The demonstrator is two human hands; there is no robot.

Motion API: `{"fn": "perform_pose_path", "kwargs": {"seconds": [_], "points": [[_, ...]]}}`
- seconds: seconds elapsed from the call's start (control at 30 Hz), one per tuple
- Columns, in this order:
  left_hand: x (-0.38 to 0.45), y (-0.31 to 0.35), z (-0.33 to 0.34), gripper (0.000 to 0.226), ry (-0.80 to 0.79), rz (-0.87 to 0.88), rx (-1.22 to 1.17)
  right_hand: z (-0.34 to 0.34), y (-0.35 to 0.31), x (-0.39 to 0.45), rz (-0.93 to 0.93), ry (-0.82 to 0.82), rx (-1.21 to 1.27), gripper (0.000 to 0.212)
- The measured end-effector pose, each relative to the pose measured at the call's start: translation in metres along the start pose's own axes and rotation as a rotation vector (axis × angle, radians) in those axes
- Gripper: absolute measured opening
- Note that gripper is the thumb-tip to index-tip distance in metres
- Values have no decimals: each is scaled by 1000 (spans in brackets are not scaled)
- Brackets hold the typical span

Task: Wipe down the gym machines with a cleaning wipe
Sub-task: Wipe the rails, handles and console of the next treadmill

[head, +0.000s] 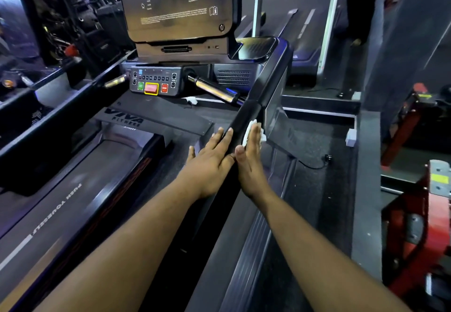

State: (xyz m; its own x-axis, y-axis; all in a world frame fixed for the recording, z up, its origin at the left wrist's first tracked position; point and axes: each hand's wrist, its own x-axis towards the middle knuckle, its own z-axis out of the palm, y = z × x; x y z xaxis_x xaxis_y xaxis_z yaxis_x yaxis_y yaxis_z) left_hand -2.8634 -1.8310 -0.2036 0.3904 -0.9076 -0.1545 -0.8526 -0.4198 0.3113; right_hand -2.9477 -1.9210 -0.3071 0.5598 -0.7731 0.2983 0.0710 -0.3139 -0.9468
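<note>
I stand on a treadmill whose black right handrail [261,92] runs from the console down toward me. My left hand [212,158] lies flat with straight fingers against the rail's inner side. My right hand [250,158] lies flat on the rail's outer side, its straight fingers pressing a white cleaning wipe [249,132] to the rail. Only the wipe's edges show around the fingers.
The console [175,6] and a control panel [153,83] with red and green buttons stand ahead. A chrome grip bar [214,89] angles toward the rail. The belt [61,202] runs at lower left. Red equipment [419,189] stands at right. A small white scrap [191,100] lies on the deck cover.
</note>
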Motion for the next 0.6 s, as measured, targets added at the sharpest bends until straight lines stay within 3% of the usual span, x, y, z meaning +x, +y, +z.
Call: {"fn": "perform_pose_path", "kwargs": {"seconds": [0.17, 0.33, 0.53, 0.6], "points": [[11, 13, -2, 62, 28, 4, 101, -24, -11, 64, 124, 63, -98, 136], [33, 26, -3, 64, 39, 4, 142, -28, 2, 44, 36, -49, -26, 131], [56, 33, -2, 64, 54, -5, 137, -46, -7, 104, 159, 78, 22, 144], [63, 35, -4, 64, 54, -10, 137, -44, -9, 100, 110, 68, 3, 140]]}}
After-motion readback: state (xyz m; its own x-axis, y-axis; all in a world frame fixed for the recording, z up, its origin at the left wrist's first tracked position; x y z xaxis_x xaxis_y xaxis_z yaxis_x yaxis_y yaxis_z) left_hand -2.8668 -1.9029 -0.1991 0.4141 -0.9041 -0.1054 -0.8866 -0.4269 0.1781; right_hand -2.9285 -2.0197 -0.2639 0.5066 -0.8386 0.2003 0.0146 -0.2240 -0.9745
